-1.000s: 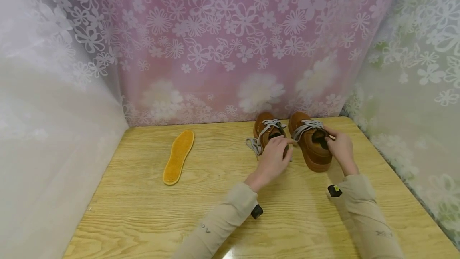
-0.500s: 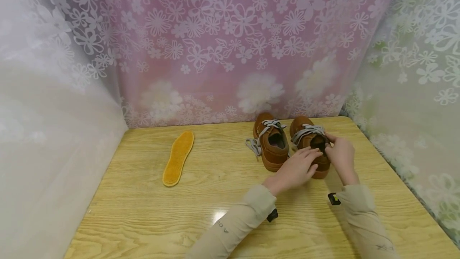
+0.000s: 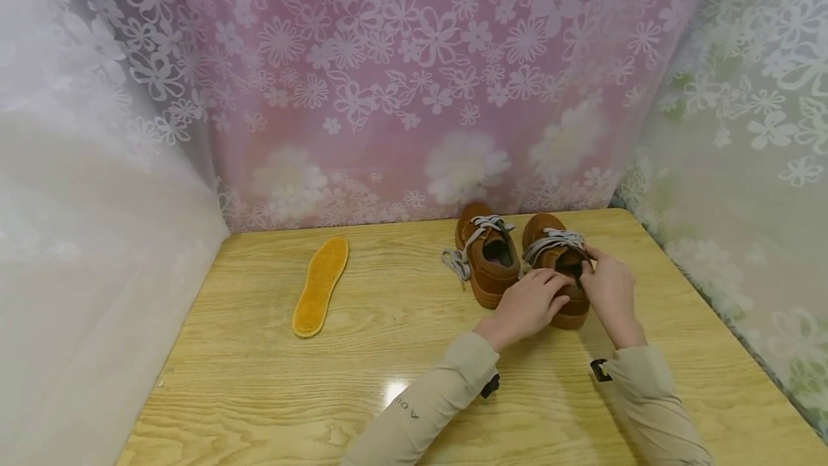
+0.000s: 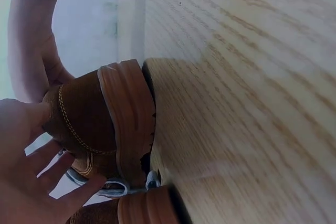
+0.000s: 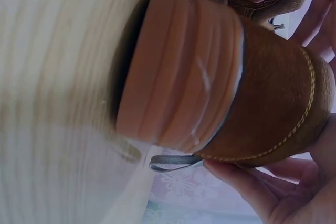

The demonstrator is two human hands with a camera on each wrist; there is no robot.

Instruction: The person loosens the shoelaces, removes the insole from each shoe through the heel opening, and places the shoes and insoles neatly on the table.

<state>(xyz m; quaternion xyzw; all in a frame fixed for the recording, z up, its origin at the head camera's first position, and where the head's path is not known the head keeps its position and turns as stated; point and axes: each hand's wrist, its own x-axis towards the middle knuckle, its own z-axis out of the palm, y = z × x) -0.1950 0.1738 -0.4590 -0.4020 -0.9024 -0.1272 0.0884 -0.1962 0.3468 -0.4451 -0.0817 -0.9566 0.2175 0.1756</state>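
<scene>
A brown lace-up shoe (image 3: 542, 227) with grey laces stands on the table at the back right, its heel towards me. My right hand (image 3: 611, 293) grips its collar on the right side, thumb at the opening and fingers along the outside. At the left of the heel is my left hand (image 3: 527, 304), its fingers reaching over the opening. The left wrist view shows those fingers spread and fairly straight beside the stitched brown upper (image 4: 86, 114). A matching brown shoe (image 3: 494, 282) stands just left of the first, with a loop of lace trailing on the table.
An orange insole (image 3: 320, 286) lies flat on the left part of the wooden table (image 3: 291, 394). A pink floral curtain (image 3: 362, 92) hangs right behind the shoes. Pale sheets (image 3: 97, 250) flank the table on both sides.
My left hand has moved right, from over the left shoe to the heel of the right one. The right shoe has shifted slightly towards me in my right hand's grip.
</scene>
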